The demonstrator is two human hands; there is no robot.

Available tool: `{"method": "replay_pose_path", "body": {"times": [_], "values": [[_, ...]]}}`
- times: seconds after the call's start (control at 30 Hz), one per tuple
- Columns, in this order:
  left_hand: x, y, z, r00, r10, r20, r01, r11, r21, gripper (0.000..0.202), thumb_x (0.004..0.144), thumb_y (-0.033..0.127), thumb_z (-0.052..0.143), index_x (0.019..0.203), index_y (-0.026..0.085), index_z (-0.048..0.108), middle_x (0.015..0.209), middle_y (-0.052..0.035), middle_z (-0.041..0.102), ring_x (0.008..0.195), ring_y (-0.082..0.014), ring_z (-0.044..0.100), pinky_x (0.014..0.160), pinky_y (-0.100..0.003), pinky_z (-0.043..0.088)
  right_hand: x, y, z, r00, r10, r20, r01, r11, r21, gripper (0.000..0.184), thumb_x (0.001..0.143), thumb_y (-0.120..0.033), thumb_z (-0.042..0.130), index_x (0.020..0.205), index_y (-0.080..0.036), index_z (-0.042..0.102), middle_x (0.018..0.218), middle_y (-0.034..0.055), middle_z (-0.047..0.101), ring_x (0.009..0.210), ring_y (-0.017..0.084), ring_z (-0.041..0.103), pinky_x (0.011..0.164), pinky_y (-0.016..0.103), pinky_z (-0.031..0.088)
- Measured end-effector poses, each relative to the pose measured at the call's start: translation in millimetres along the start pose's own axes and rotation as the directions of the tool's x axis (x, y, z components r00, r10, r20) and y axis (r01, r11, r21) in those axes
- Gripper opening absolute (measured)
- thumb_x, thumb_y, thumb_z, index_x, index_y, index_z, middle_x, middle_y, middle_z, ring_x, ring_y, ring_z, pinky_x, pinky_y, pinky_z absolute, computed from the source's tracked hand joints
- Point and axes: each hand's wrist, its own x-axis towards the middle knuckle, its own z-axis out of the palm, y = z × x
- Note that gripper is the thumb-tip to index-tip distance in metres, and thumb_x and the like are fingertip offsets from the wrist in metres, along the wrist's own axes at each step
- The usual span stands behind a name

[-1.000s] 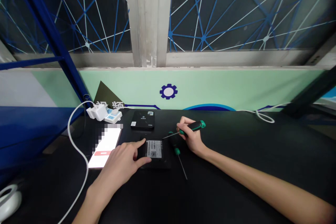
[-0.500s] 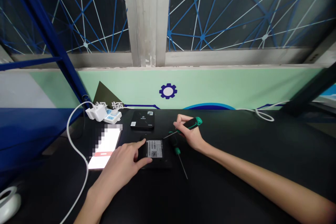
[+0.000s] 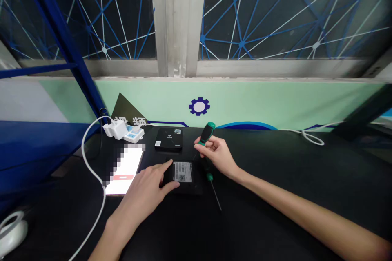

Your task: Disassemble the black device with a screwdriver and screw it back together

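Two hands are engaging: left hand [image 3: 146, 189], open, is pinning the box [image 3: 183, 172] on the table [image 3: 275, 195]; right hand [image 3: 216, 154] is gripping the screwdriver [image 3: 206, 131], tip at its far edge. Advisable: shaft square, box steady.

Bare black tabletop [image 3: 290, 163] is lying open rightward. A thin green-collared screwdriver [image 3: 214, 193] is lying beside the flat black box [image 3: 196, 183]; a lit white phone [image 3: 125, 169] and white cable [image 3: 83, 151] are crowding the left.
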Motion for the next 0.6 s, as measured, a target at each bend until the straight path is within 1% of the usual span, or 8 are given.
{"method": "replay_pose_path", "body": {"times": [0.13, 0.2, 0.33, 0.43, 0.5, 0.6], "values": [[0.5, -1.8, 1.5, 1.0, -0.021, 0.008, 0.021, 1.0, 0.01, 0.062, 0.09, 0.056, 0.055, 0.145, 0.027, 0.048, 0.105, -0.0073, 0.069, 0.101, -0.0293, 0.065, 0.078, -0.034, 0.049, -1.5, 6.0, 0.8, 0.998, -0.02, 0.055, 0.018, 0.999, 0.026, 0.033, 0.079, -0.045, 0.075, 0.095, -0.016, 0.07, 0.062, -0.0027, 0.055, 0.057, 0.013, 0.053, 0.056, 0.026, 0.043], [0.6, -2.3, 1.9, 1.0, -0.027, 0.012, 0.027, 0.999, 0.018, 0.067, 0.09, 0.058, 0.054, 0.148, 0.025, 0.045, 0.107, -0.009, 0.069, 0.103, -0.0306, 0.065, 0.078, -0.035, 0.049, -2.4, 9.1, 0.7, 0.997, -0.035, 0.064, 0.032, 0.999, 0.034, 0.032, 0.08, -0.042, 0.076, 0.098, -0.017, 0.071, 0.065, -0.0023, 0.056, 0.059, 0.012, 0.052, 0.058, 0.026, 0.043], [0.7, -1.0, 1.1, 0.999, -0.024, 0.031, 0.023, 0.999, 0.027, 0.068, 0.092, 0.055, 0.053, 0.15, 0.023, 0.041, 0.109, -0.0105, 0.069, 0.104, -0.0318, 0.065, 0.077, -0.036, 0.05, -2.3, 12.9, 0.7, 0.997, -0.045, 0.065, 0.043, 0.999, 0.034, 0.029, 0.078, -0.039, 0.078, 0.096, -0.017, 0.074, 0.069, -0.0013, 0.058, 0.059, 0.012, 0.051, 0.058, 0.026, 0.044], [0.9, 0.5, 0.2, 0.999, -0.02, 0.032, 0.02, 0.999, 0.029, 0.067, 0.092, 0.054, 0.054, 0.15, 0.022, 0.042, 0.109, -0.0106, 0.069, 0.103, -0.0316, 0.065, 0.076, -0.036, 0.051, -0.8, 13.3, 1.5, 0.999, -0.016, 0.043, 0.014, 0.998, 0.057, 0.033, 0.073, -0.04, 0.082, 0.094, -0.017, 0.073, 0.067, -0.0019, 0.06, 0.058, 0.012, 0.054, 0.058, 0.026, 0.047], [0.8, 1.0, -0.3, 0.999, -0.021, 0.037, 0.02, 0.999, 0.027, 0.067, 0.092, 0.054, 0.054, 0.15, 0.023, 0.041, 0.109, -0.0105, 0.069, 0.103, -0.0312, 0.065, 0.076, -0.036, 0.051, 0.0, 13.2, 2.2, 1.0, 0.003, 0.017, -0.005, 0.996, 0.092, 0.033, 0.067, -0.039, 0.087, 0.085, -0.017, 0.069, 0.064, -0.0024, 0.061, 0.057, 0.013, 0.057, 0.058, 0.026, 0.049], [0.7, 1.0, -0.3, 0.999, -0.022, 0.031, 0.022, 0.999, 0.026, 0.068, 0.092, 0.054, 0.053, 0.15, 0.022, 0.042, 0.109, -0.0108, 0.069, 0.103, -0.0312, 0.066, 0.076, -0.036, 0.051, -0.5, 13.1, 3.4, 1.0, 0.018, 0.005, -0.018, 0.993, 0.119, 0.039, 0.062, -0.04, 0.089, 0.066, -0.019, 0.058, 0.058, -0.0029, 0.06, 0.054, 0.013, 0.057, 0.055, 0.026, 0.049]]}}
